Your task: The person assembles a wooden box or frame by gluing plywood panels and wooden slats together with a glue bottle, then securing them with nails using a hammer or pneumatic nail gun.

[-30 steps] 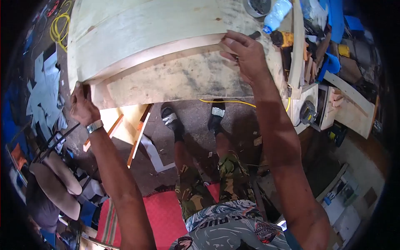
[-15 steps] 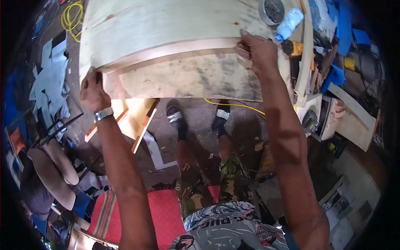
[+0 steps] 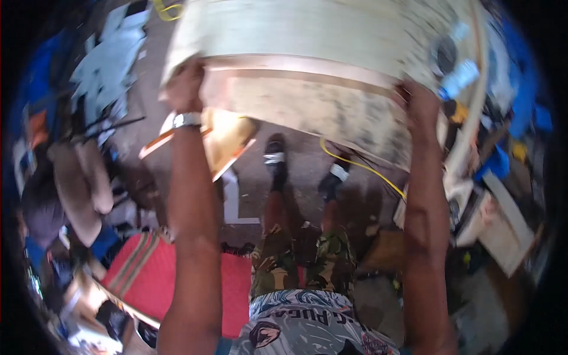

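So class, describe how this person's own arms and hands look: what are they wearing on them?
Both the left hand and the right hand are gloveless, and no sleeve covers either forearm. The left wrist carries a silvery band, too blurred to show detail; the right wrist shows none.

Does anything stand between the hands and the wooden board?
Nothing visible does: the left hand and the right hand are at opposite ends of the wooden board. The bottle lies off to the right.

Cluttered woodworking shop: wooden panel (image 3: 313,29), loose wood pieces (image 3: 507,231).
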A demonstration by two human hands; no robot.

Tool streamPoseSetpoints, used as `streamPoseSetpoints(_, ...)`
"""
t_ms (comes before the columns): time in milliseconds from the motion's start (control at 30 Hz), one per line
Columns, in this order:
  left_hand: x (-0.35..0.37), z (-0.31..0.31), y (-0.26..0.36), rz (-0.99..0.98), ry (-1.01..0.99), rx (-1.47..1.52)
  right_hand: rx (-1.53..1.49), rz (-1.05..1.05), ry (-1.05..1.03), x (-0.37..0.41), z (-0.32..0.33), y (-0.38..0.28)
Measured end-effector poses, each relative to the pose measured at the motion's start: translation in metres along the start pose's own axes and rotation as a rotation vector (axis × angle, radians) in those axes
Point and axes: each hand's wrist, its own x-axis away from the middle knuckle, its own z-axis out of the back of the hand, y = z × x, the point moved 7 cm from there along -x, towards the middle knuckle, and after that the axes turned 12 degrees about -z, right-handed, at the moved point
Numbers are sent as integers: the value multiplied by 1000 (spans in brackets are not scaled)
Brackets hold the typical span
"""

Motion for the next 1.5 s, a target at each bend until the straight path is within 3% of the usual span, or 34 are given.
streamPoseSetpoints(33,2,12,7,-52,94,63,10,-6,16,3,-1,-1)
streamPoseSetpoints(67,0,4,3,290,26,806,-25,-19,7,3,0,-1)
streamPoseSetpoints(100,8,-3,3,786,198,1422,9,-37,31,9,-2,-5)
streamPoseSetpoints(300,-10,32,8,716,-35,1214,35,-57,15,13,-4,-9)
streamPoseSetpoints(400,-12,37,6,687,-44,1262,-2,-43,7,15,-4,-13)
streamPoseSetpoints(700,-21,37,10,669,-54,1007,50,-44,48,18,-4,-15)
streamPoseSetpoints(1033,-15,32,10,728,-47,1153,6,-59,57,18,-1,-7)
streamPoseSetpoints(1167,-15,31,3,664,-205,1157,95,-74,83,29,-1,-11)
streamPoseSetpoints(1233,-41,31,-20,418,-270,597,143,-24,87,27,2,-10)
streamPoseSetpoints(1267,-55,61,6,137,-133,271,72,10,92,22,4,-5)
streamPoseSetpoints(1333,-66,85,47,-85,35,128,7,39,98,22,3,-9)
streamPoseSetpoints(1400,-71,100,121,-409,252,167,20,4,102,32,-1,-13)
streamPoseSetpoints(1500,-59,85,245,-705,84,129,46,-9,114,33,1,-11)
